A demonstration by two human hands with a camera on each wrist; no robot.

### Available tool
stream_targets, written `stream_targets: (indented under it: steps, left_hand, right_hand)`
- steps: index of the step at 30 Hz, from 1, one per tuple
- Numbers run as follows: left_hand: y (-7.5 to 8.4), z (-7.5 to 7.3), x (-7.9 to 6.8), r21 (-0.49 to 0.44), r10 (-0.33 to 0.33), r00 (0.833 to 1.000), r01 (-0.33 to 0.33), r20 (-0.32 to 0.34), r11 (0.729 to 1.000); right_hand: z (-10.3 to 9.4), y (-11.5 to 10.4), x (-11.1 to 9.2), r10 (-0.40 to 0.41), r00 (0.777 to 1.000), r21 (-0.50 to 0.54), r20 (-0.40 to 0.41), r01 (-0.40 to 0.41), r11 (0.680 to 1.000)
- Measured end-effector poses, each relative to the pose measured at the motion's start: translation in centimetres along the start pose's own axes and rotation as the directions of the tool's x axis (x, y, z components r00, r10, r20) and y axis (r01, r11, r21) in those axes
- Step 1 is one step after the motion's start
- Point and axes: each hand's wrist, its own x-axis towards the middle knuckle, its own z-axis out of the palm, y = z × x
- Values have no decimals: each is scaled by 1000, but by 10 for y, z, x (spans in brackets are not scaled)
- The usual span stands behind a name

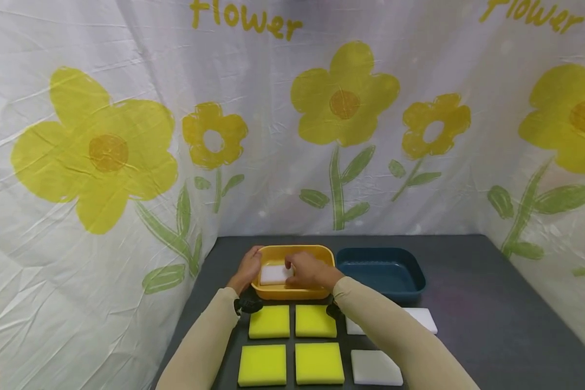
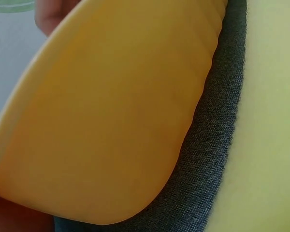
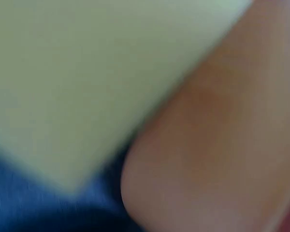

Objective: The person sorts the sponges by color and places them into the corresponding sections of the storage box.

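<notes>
At the back left of the dark table stands a yellow-orange tray (image 1: pixel 292 293). My left hand (image 1: pixel 248 271) grips its left side by the rim. The tray wall (image 2: pixel 106 121) fills much of the left wrist view, with parts of the hand at its edge. Inside the tray is a white sponge block (image 1: pixel 274 274). My right hand (image 1: pixel 309 270) reaches over the tray's right side and pinches that block at its right end, thumb and index finger bent around it. The right wrist view is blurred, showing part of the hand (image 3: pixel 198 159) beside a pale surface.
A dark blue tray (image 1: pixel 380 271) stands right of the orange one. In front lie several yellow sponge blocks (image 1: pixel 268 322) in two rows, with white blocks (image 1: pixel 376 367) to their right, partly covered by my right sleeve. A flower-printed curtain (image 1: pixel 273 206) encloses the table.
</notes>
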Motion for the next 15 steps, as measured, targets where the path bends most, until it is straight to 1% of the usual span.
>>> stream_targets:
  steps: [4,7,12,15]
  left_hand:
    - [0,1,0,-3,-2,1000,2,-6,1000]
    - [0,1,1,-5,-8,1000,8,-6,1000]
    - [1,1,0,-7,-6,1000,6,2,1000]
    - [1,1,0,-5,-13,1000,13,8,1000]
  right_hand:
    - [-15,3,-8,-50,999,-27,2,50,998]
    - [-26,7,-15,-71,997,-61,9,71,996]
    - [-44,14,-33,-100,995,-138,16,101,985]
    - [-54,18,-44,-116,993,-158,17,117,981]
